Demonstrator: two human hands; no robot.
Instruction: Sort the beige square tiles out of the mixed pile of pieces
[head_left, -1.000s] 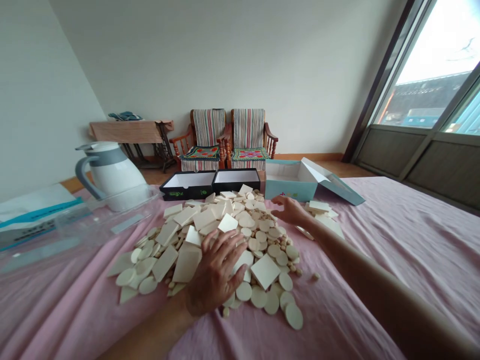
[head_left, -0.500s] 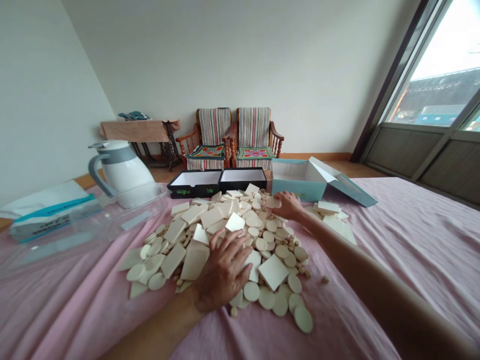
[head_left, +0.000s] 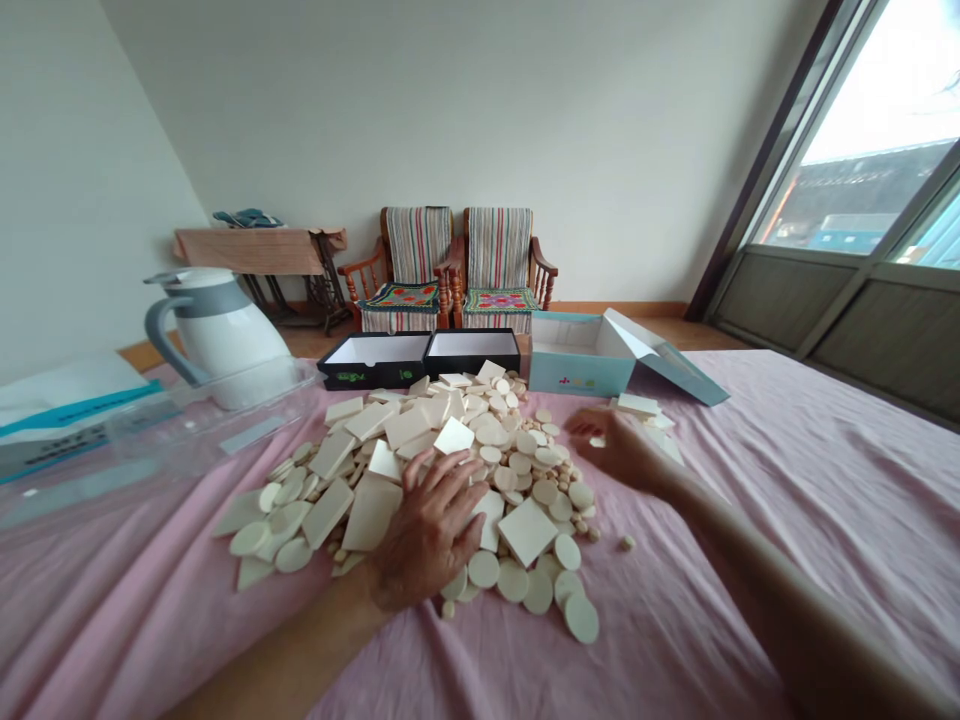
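A broad heap of pale wooden pieces, with square tiles, round discs and small balls, is spread over the pink cloth. My left hand lies palm down on the near middle of the heap, fingers spread, beside a square tile. Off the heap's right edge, my right hand hovers with curled, blurred fingers. A pale bit of a wooden piece shows at them; its shape is mostly hidden. Just beyond this hand is a smaller group of square tiles.
Behind the heap stand two open black boxes and a light blue box with its lid tilted rightward. A white jug, clear plastic trays and a blue-white packet sit at left. One ball lies apart.
My right hand has drawn back from the heap's far right side, moving right and nearer to me. My left hand stays on the heap. The whole view has shifted slightly.
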